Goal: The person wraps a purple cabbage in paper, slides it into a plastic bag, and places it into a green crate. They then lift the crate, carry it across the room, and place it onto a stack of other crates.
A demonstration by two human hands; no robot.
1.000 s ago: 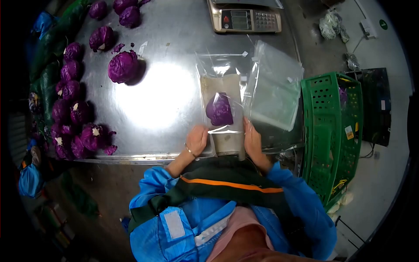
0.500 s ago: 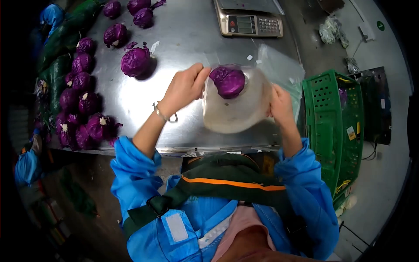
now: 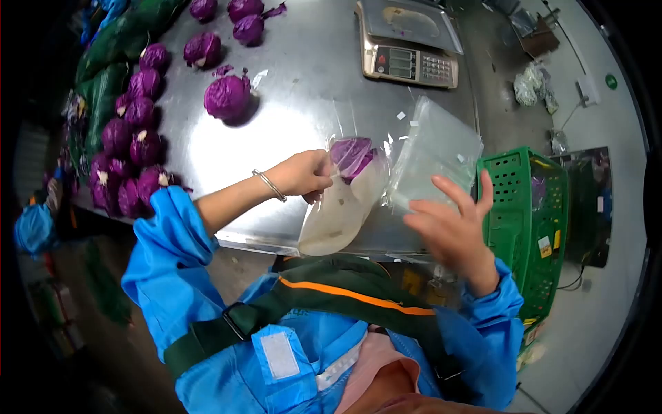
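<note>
A purple cabbage (image 3: 353,157) lies inside a clear plastic bag (image 3: 378,153) at the middle of the metal table. A whitish, curved plastic sheet (image 3: 332,224) reaches from the bag's mouth out over the table's front edge. My left hand (image 3: 308,174) is closed on the left side of the bag's mouth, beside the cabbage; its fingertips are partly hidden. To the right, my right hand (image 3: 452,224) is in the air with fingers spread, holding nothing. Behind it lies a stack of clear plastic bags (image 3: 438,152).
Loose purple cabbages (image 3: 227,96) are spread along the table's left side, beside green net sacks (image 3: 103,90). A digital scale (image 3: 410,63) stands at the back. A green crate (image 3: 507,214) is at the right, off the table's edge.
My right hand has let go of the sheet and opened, moving lower. The sheet has tilted and come nearer to me, and the bag now covers the cabbage. The view has shifted slightly.
</note>
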